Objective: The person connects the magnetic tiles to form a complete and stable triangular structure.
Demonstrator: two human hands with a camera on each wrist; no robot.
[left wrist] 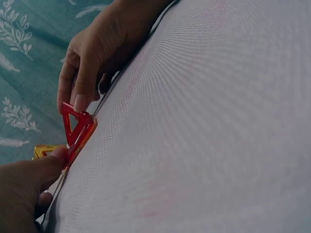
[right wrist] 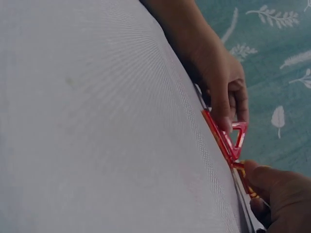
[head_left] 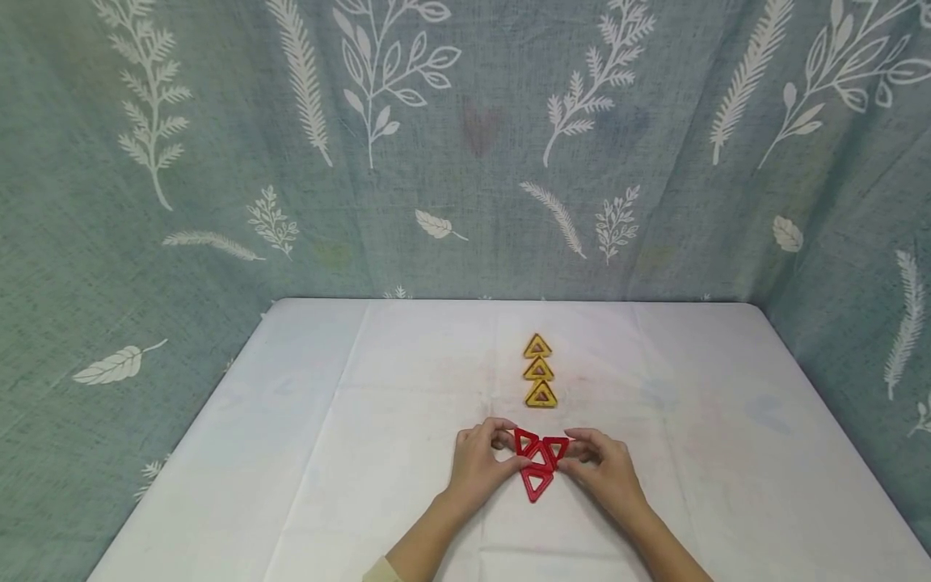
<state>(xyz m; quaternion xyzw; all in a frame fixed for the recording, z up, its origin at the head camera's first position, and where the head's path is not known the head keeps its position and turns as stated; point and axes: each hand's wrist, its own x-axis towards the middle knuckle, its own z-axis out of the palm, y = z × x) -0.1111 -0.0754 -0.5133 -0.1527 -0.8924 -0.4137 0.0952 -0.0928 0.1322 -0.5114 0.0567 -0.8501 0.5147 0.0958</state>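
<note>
Several red triangular magnetic tiles with open centres are joined in the head view. A middle tile (head_left: pixel 540 466) has one tile on each upper side and a lower tile (head_left: pixel 544 488) pointing toward the person. My left hand (head_left: pixel 476 458) pinches the left red tile (head_left: pixel 518 441) between thumb and fingers. Opposite it, my right hand (head_left: pixel 605 470) pinches the right red tile (head_left: pixel 556 440). Both wrist views show a red tile (left wrist: pixel 68 127) raised at an angle from the tabletop. My left hand (right wrist: pixel 214 68) partly covers the tiles in the right wrist view.
Beyond the red tiles, three groups of yellow triangular tiles (head_left: pixel 541 404) stand in a column, tips pointing away; stacking is hard to tell. A white cloth (head_left: pixel 393 453) covers the table. Green leaf-patterned fabric (head_left: pixel 480 226) hangs behind and at the sides.
</note>
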